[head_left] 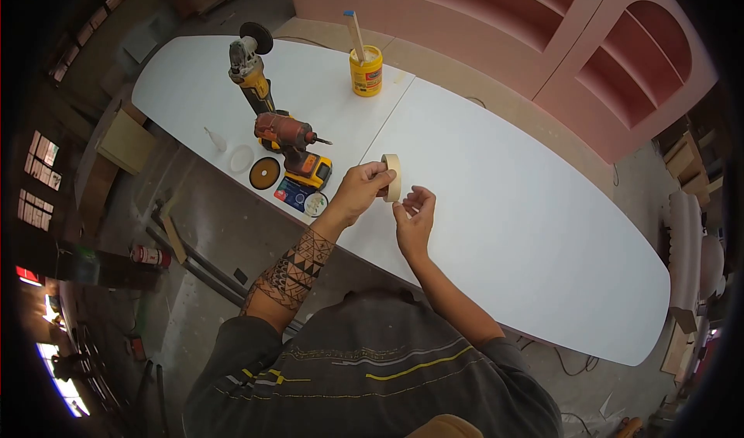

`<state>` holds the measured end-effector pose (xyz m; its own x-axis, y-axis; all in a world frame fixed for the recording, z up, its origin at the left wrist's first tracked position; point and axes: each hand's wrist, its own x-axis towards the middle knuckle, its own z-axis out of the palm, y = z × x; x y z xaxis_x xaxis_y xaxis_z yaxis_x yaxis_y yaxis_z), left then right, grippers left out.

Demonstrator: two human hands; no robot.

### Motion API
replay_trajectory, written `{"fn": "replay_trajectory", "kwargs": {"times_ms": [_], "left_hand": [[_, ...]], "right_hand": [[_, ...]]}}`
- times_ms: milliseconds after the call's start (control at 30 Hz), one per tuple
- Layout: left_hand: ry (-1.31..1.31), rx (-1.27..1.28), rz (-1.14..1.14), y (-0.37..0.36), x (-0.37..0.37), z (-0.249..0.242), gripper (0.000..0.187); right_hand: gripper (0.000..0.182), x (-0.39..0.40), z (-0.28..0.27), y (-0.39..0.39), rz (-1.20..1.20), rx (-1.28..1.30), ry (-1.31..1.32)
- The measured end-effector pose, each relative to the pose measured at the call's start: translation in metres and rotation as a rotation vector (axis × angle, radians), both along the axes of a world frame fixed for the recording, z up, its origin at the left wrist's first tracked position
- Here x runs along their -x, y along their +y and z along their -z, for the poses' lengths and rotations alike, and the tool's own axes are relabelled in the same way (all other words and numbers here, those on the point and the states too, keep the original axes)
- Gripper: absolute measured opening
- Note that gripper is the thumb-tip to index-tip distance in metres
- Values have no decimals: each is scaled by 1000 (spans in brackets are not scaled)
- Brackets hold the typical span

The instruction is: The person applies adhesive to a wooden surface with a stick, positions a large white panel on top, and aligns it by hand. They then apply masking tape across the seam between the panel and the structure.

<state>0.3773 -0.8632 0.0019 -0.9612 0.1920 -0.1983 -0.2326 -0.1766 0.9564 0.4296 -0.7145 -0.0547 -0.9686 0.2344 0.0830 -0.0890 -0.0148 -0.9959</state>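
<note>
In the head view, the left hand (361, 193) grips the tape (395, 182) above the tabletop (504, 213); the right hand (417, 222) sits half-curled at the tape's 5 o'clock, its hold unclear. A slack grip could drop the tape; a leftward elbow swing could knock the drill (287, 132) at 10. The tub (366, 77) stands near 12.

The left forearm (298, 263), marked with a dark geometric tattoo, reaches far and to the right. The left hand (359, 193) turns its back upward, its fingers bent and its thumb (382, 179) pressing toward them in a closed grip. From the near right, the right forearm (457, 294) angles far and left. The right hand (415, 222) sits just beside the left one, fingers loosely curled, thumb raised and apart from them. Both elbows are bent.
</note>
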Motion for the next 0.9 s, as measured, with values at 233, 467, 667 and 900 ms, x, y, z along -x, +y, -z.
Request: {"fn": "replay_trajectory", "kwargs": {"times_ms": [233,467,667,900], "left_hand": [[-40,-207,36,-5,-38,-23,32],[509,524,-299,-28,-75,-31,41],[349,-5,263,-65,-90,-26,41],[681,361,46,-69,-102,-38,37]], "right_hand": [[31,-18,-43,32,-384,-41,-3],[24,-35,-99,67,-728,-46,-160],[34,-30,-88,76,-681,-19,1],[68,-50,-100,31,-388,-93,56]]}}
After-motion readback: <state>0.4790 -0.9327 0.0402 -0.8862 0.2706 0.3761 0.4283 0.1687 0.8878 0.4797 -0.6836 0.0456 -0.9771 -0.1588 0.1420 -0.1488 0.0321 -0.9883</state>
